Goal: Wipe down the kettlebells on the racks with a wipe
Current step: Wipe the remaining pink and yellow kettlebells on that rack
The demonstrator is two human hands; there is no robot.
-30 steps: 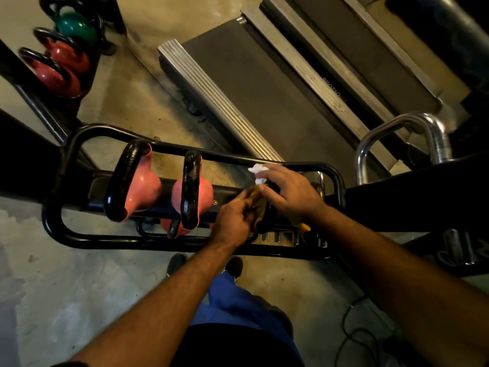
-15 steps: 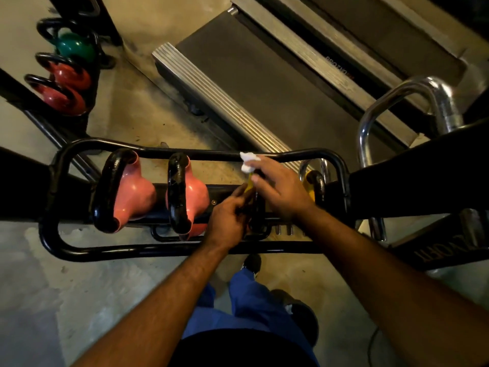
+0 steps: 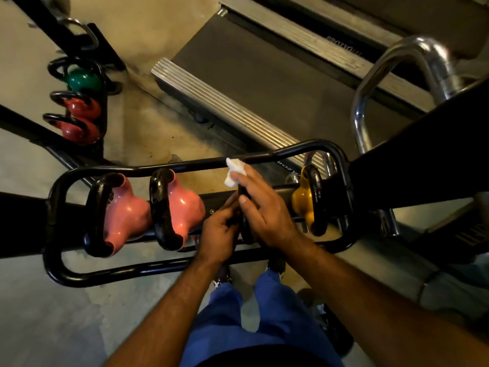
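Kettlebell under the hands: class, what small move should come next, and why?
Probably draw the white wipe down along the black handle. The right hand holds the wipe at the handle's far end, the left hand steadies it, and the near part looks uncovered.

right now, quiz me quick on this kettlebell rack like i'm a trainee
1. Which hand holds the white wipe?
2. True or false: two pink kettlebells sit on the rack to the left of the hands.
3. The kettlebell at the rack's right end is: A green, B yellow, C red.

Key
1. The right hand, over the black handle that the left hand grips.
2. True.
3. B, the yellow kettlebell.
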